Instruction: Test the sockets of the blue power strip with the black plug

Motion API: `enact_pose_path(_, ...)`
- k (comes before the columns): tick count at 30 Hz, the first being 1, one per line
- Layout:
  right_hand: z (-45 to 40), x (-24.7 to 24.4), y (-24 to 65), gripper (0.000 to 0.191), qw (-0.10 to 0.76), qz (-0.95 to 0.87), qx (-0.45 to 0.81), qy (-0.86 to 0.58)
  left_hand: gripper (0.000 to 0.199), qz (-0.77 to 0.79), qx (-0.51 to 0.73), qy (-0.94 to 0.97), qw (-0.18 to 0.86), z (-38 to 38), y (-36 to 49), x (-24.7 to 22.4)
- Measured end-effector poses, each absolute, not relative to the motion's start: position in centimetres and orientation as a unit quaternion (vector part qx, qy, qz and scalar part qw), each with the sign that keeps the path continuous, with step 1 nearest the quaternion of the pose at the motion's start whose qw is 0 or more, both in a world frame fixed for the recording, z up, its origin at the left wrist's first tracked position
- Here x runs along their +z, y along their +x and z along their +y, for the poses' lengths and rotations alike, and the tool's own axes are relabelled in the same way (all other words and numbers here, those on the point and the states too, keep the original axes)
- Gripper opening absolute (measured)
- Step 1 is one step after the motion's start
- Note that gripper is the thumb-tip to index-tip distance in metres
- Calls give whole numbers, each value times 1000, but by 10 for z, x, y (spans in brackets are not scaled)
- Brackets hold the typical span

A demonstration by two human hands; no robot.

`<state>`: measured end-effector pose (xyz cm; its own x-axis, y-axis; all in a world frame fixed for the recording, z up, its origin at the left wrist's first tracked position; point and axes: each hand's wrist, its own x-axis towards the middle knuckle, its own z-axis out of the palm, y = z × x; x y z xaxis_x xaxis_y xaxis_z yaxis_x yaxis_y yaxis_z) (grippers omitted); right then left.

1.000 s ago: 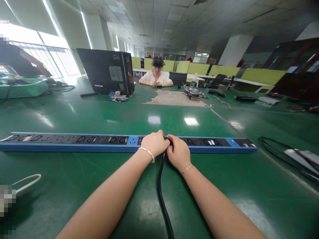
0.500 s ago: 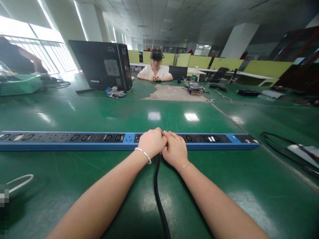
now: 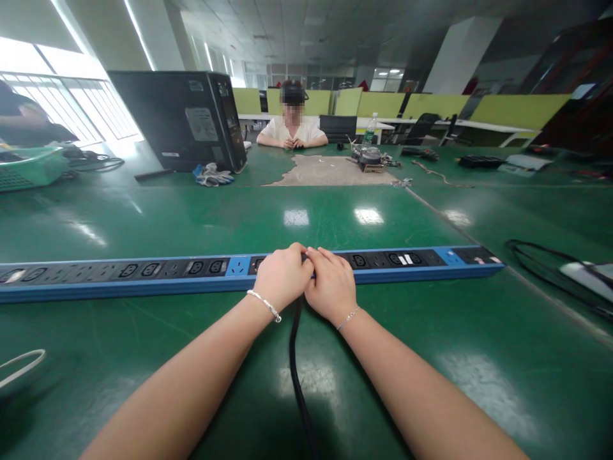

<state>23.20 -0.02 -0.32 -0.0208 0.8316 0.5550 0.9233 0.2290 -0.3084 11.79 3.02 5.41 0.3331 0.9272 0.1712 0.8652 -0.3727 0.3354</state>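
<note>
A long blue power strip with a row of black outlets and blue socket blocks lies across the green table. Over its middle, my left hand and my right hand are closed together, fingertips meeting. A black power cord comes out from between them and runs down toward me. Its end, held at the strip's face, is hidden by my fingers, so I cannot tell how far it sits in an outlet. Each wrist wears a thin bracelet.
Across the table sits a person with a headset. A black computer case, gloves and a green basket stand left. A bottle and metal parts lie ahead; black cables lie right.
My view has turned slightly, so the strip appears tilted, with its left end lower. Both hands stay closed together at the same part of the strip, around the cord.
</note>
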Motion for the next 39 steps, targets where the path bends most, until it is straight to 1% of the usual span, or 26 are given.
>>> enact_pose_path(5,-1,-1,231,45,320,-711,-59,-623,31,561,144,811,84,26,119,57)
enact_pose_path(12,-2,1,230,44,313,-708,-44,-632,31,571,151,802,87,25,119,58)
enact_pose_path(18,-4,3,229,43,306,-710,-37,-633,31,564,132,812,64,21,119,59)
enact_pose_path(23,-7,5,228,44,301,-711,-30,-635,30,558,131,816,75,18,119,61)
enact_pose_path(25,-7,6,229,46,297,-711,-27,-637,29,558,166,809,82,15,117,74)
enact_pose_path(29,-7,6,229,51,282,-716,-24,-638,33,560,366,738,95,12,105,114)
enact_pose_path(30,-7,5,230,51,281,-717,-25,-637,32,558,391,723,113,13,102,121)
enact_pose_path(32,-7,3,231,51,286,-720,-26,-631,27,553,364,728,176,16,97,124)
enact_pose_path(35,-6,2,233,48,332,-717,-22,-612,27,550,309,740,233,23,94,109)
enact_pose_path(39,-8,7,234,44,492,-647,30,-582,29,566,301,736,215,28,96,85)
